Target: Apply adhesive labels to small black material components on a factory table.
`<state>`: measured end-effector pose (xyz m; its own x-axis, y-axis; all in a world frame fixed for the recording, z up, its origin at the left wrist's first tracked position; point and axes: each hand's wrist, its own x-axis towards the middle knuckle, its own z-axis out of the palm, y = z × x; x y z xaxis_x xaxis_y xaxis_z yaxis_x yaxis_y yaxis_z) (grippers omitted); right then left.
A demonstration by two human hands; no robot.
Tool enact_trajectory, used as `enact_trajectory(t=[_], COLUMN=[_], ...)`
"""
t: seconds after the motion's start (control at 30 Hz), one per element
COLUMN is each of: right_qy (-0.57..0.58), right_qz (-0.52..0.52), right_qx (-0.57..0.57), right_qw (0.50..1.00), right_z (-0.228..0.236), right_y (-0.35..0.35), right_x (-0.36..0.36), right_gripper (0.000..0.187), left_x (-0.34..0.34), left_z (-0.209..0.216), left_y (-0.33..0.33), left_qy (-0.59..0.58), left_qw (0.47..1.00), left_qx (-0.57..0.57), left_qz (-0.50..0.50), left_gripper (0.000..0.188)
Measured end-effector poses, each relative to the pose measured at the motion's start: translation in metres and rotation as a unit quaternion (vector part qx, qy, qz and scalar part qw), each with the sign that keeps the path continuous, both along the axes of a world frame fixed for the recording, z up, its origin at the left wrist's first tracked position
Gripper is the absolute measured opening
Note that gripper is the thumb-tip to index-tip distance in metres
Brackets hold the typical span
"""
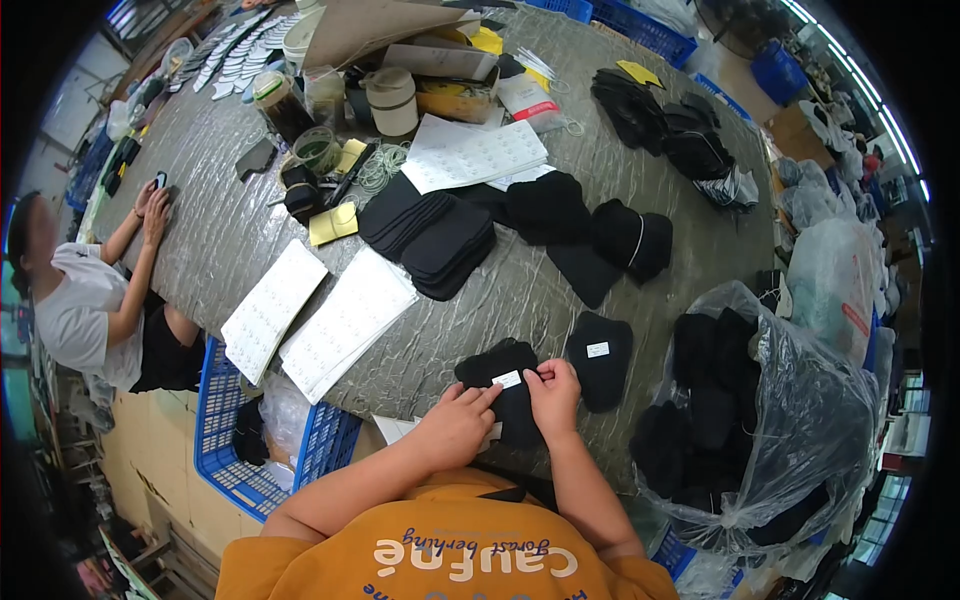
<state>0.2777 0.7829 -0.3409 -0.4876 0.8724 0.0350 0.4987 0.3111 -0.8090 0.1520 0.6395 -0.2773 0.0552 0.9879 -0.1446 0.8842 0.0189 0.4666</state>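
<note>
In front of me lies a pile of black insole-shaped pieces (pixel 518 424). A small white label (pixel 507 379) sits on the top one. My left hand (pixel 455 428) rests over the pile's left side, its index fingertip pressing the label's left end. The thumb and index finger of my right hand (pixel 556 402) pinch at the label's right end. White paper shows on both sides of my left hand; the hand hides whatever lies between. Just right of the pile, another black piece (pixel 603 383) lies flat with its own white label (pixel 598 349).
Label sheets (pixel 345 325) lie left of a black stack (pixel 430 240). Beyond are a tied black bundle (pixel 640 240), jars and a cream container (pixel 391 102). A clear plastic bag (pixel 800 440) of black pieces stands right. A blue crate (pixel 240 470) and a seated person (pixel 90 310) are left.
</note>
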Motion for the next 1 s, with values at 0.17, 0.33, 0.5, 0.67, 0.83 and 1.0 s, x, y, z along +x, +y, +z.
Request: enact_trajectory(t=[0.17,0.33,0.5,0.67,0.83,1.0], right_qy=[-0.019,0.047,0.036,0.127,0.210,0.212], right_qz=[-0.018,-0.029,-0.008,-0.008,-0.040,-0.087], right_qx=[-0.171,-0.235,-0.266,-0.398,-0.423,-0.356], right_qw=[0.985,0.970,0.963,0.909,0.881,0.906], right_z=[0.010,0.006,0.001,0.006,0.006,0.004], right_y=[0.003,0.009,0.013,0.025,0.038,0.061], right_x=[0.001,0.003,0.011,0.022,0.033,0.050], right_gripper=[0.015,0.012,0.012,0.009,0.012,0.013], left_x=[-0.003,-0.011,-0.014,-0.018,-0.017,-0.019], left_z=[0.002,0.007,0.010,0.000,-0.003,-0.002], left_y=[-0.004,-0.005,-0.008,-0.012,-0.011,-0.010], left_qy=[-0.037,-0.066,-0.091,-0.126,-0.118,-0.121], left_qw=[0.999,0.998,0.996,0.991,0.992,0.992], left_qx=[0.007,0.005,-0.007,-0.018,-0.035,-0.027], left_qz=[0.027,0.025,0.024,0.027,0.026,0.026], left_gripper=[0.020,0.020,0.020,0.020,0.019,0.018])
